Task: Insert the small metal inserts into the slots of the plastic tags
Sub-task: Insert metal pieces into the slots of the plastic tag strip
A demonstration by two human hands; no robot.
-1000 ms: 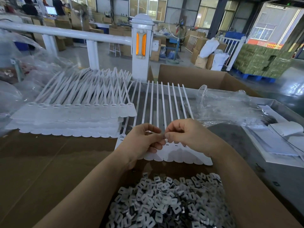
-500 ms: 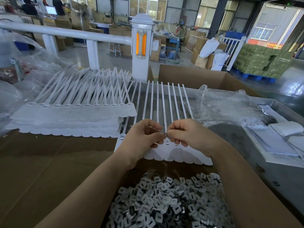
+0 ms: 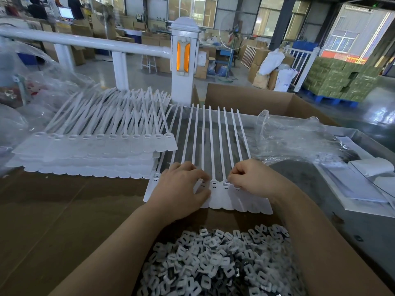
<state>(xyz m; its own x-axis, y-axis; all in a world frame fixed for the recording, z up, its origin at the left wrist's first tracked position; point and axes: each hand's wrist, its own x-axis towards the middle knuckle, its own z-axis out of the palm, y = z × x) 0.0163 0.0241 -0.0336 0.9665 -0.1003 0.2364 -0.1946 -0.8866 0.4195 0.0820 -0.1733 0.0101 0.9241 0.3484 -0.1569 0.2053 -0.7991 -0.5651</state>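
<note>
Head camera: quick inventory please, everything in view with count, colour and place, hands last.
Tag strip: one, white, centre of the table, straps pointing away.
Stacked tag strips: a pile, count unclear, white, left of it.
Inserts: a heap, too many to count, whitish and dark, nearest the camera.
Clear plastic bag: one, right of the strip; more clear plastic far left.
Cardboard box: one, brown, open, behind the table.
Railing: one, white post with orange reflectors, behind.
Left hand: rests on the strip's tags.
Right hand: fingertips pinched at one tag's slot.

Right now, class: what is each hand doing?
Left hand: fingers flat, pressing on the tag strip.
Right hand: fingers curled at a slot; insert not visible.
</note>
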